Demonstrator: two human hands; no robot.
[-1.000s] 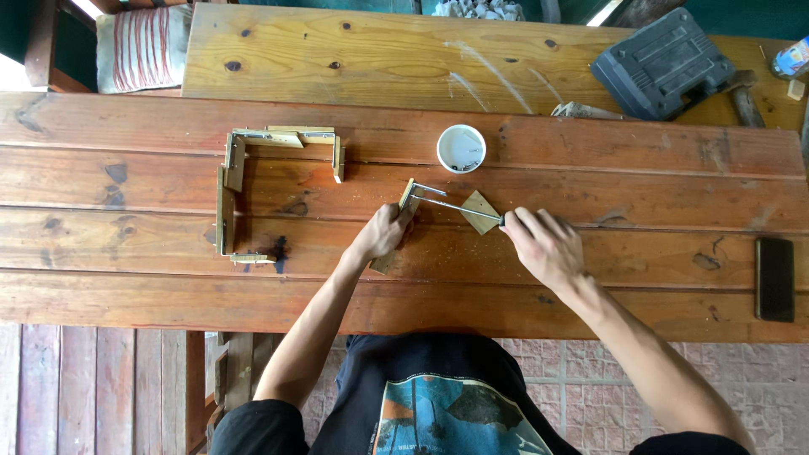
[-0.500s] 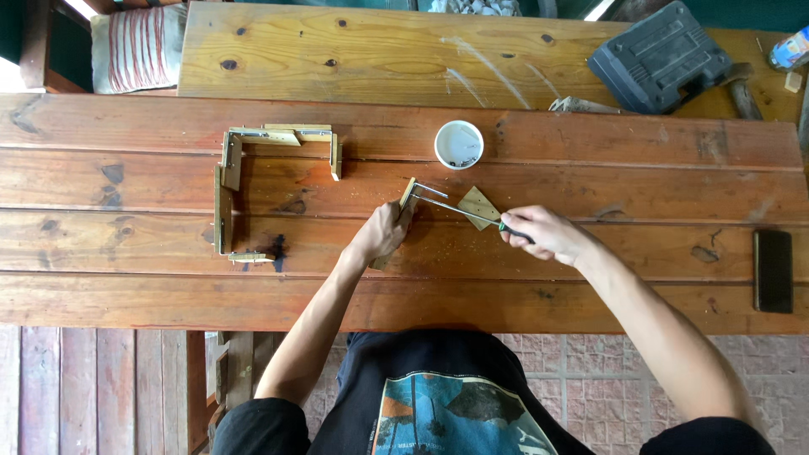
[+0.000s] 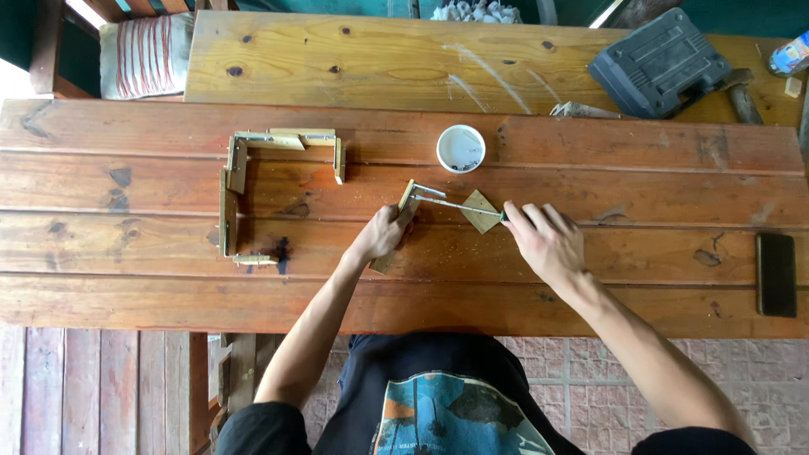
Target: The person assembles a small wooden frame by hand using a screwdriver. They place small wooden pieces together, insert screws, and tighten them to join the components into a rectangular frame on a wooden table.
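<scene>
My left hand point(image 3: 382, 235) grips a narrow wooden strip point(image 3: 399, 221) lying slantwise on the red-brown wooden table point(image 3: 126, 286). My right hand point(image 3: 546, 240) holds a screwdriver point(image 3: 459, 205) whose thin shaft points left, its tip at the strip's upper end where a small metal bracket point(image 3: 428, 191) sits. A small diamond-shaped wooden piece point(image 3: 481, 211) lies under the shaft. A white round cup point(image 3: 461, 148) with small parts in it stands just beyond.
A partly assembled wooden frame with metal corner brackets point(image 3: 238, 190) lies to the left. A dark phone point(image 3: 776, 274) rests at the right edge. On the far bench are a dark plastic tool case point(image 3: 660, 63), a hammer point(image 3: 740, 91) and a striped cushion point(image 3: 145, 56).
My right hand has shifted slightly left along the screwdriver and turned a little. My left hand and the strip stay where they were.
</scene>
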